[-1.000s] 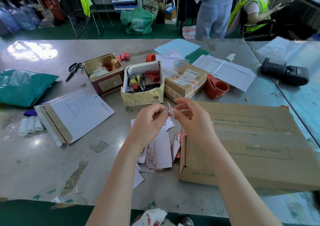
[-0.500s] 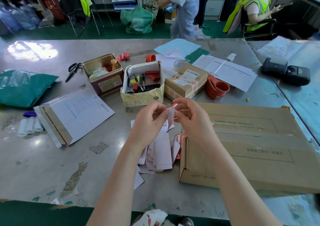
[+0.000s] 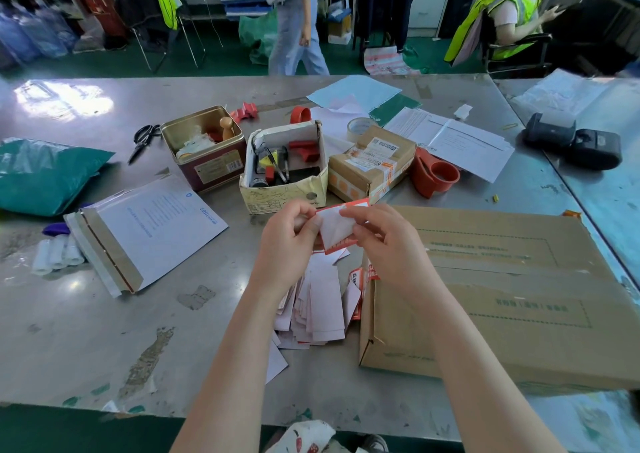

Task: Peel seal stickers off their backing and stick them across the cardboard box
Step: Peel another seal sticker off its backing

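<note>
A large flat cardboard box (image 3: pixel 502 300) lies on the metal table at the right, its long seam running across the top. Above the table, left of the box's far corner, both hands pinch one red-and-white seal sticker (image 3: pixel 337 227). My left hand (image 3: pixel 289 241) grips its left edge. My right hand (image 3: pixel 384 244) holds the right side, with the red-edged layer partly lifted from the white backing. Below the hands lies a heap of white backing strips and stickers (image 3: pixel 318 307), touching the box's left end.
Behind the hands stand a worn open carton of tools (image 3: pixel 284 168), a gold tin (image 3: pixel 204 147) and a small taped parcel (image 3: pixel 370 165). A white mailer (image 3: pixel 145 234), scissors (image 3: pixel 143 140) and a green bag (image 3: pixel 38 175) lie left. A person walks beyond the table.
The sticker has come further apart from its backing and is now spread wider between my hands. The person beyond the table has walked left.
</note>
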Motion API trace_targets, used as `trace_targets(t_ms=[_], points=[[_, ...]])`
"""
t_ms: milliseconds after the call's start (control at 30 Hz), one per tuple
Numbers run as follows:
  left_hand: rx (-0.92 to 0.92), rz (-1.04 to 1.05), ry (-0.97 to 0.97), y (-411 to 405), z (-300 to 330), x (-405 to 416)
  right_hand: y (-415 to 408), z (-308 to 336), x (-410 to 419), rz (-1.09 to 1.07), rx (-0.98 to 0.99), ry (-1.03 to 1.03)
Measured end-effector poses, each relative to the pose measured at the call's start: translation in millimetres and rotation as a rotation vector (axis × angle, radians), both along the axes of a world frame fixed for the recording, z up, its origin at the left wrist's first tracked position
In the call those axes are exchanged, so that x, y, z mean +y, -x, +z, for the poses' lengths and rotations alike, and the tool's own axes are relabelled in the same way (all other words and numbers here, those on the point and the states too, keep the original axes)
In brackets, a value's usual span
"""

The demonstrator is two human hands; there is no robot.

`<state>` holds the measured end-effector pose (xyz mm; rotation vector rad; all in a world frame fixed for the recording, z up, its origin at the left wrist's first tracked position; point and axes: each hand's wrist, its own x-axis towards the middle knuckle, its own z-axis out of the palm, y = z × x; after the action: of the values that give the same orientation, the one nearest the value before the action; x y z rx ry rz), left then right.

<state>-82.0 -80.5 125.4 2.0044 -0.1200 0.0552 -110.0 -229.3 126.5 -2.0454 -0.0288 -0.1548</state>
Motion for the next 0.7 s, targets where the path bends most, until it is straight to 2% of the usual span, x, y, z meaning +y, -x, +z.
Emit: trace_targets(t_ms=[233,367,700], points=[[0.045,0.069,-0.043,-4.2,-0.4,4.7,4.0,6.2,-1.5,0.041,0.027,0.002],[0.106,0.083,0.009,-5.2,0.6,8.2,3.6,3.9,-0.8,0.041,0.024,0.02],[0.227,0.106,0.005,-11.5,-2.1,23.9,1.0,1.7,-0.5,0.183,0.044,0.196]])
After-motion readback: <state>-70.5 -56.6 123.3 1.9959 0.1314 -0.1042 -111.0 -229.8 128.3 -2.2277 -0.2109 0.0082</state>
